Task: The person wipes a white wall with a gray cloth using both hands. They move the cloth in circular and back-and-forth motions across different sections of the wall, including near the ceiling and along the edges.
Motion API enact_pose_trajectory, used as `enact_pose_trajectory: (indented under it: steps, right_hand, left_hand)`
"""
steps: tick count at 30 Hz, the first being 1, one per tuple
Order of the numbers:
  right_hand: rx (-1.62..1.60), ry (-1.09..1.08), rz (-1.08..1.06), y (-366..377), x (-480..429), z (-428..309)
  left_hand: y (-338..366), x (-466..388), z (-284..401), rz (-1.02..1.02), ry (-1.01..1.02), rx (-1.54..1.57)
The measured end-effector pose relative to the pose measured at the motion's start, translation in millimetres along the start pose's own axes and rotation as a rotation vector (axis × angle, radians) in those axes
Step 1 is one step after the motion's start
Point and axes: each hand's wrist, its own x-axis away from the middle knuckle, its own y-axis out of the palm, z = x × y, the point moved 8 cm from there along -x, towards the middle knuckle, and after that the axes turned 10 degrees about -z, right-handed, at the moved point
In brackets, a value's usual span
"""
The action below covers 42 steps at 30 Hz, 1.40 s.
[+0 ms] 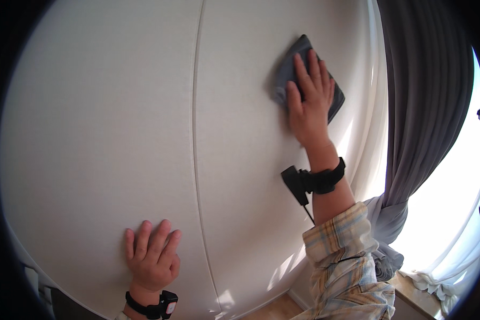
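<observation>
My right hand (pixel 312 100) presses a folded dark grey cloth (pixel 287 76) flat against an off-white panelled wall (pixel 240 160), its fingers spread over the cloth. Lower and to the left, my left hand (pixel 153 256) rests with its palm on the same wall, fingers apart and nothing in it. A narrow vertical seam (pixel 196 120) runs down the wall between the two hands. Each wrist wears a black strap with a small device, the right strap (pixel 324 181) trailing a thin cable and the left strap (pixel 144 306) close to the lower rim.
A dark grey curtain (pixel 424 80), tied back, hangs at the right beside a bright window with sheer white curtains (pixel 436 240). Below it is a window sill (pixel 418 294). A strip of wood-coloured floor (pixel 278 309) shows at the wall's foot. Dark objects (pixel 70 306) stand at the lower left.
</observation>
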Motion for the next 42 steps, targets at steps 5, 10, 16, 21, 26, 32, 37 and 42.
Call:
enact_pose_trajectory:
  steps: [5, 10, 16, 21, 26, 32, 37, 42]
  right_hand:
    - [-0.049, -0.215, -0.114, 11, -13, -88]
    - [-0.141, -0.4, -0.108, 11, -34, -116]
    - [0.012, 0.013, 0.029, 3, -73, 8]
    - [-0.015, 0.063, 0.071, 6, -70, 23]
    - [-0.012, -0.133, 0.102, 8, -68, -53]
    - [-0.152, -0.469, -0.088, 11, -37, -155]
    - [-0.219, -0.535, -0.235, 13, 1, -162]
    - [-0.062, -0.238, -0.143, 10, 3, -66]
  left_hand:
    - [-7, -2, -2, 0.004, 0.006, 0.005]
    - [-5, 0, -2, -0.045, 0.0, 0.065]
    - [-5, 4, -2, -0.036, 0.016, 0.058]
    - [-10, 4, -2, -0.024, 0.019, 0.048]
    - [-12, 2, -3, 0.002, 0.026, 0.06]
    - [-14, 3, -7, -0.008, 0.038, 0.044]
    - [-15, 7, -11, -0.03, 0.047, 0.026]
    - [-10, 14, -18, -0.047, 0.032, 0.011]
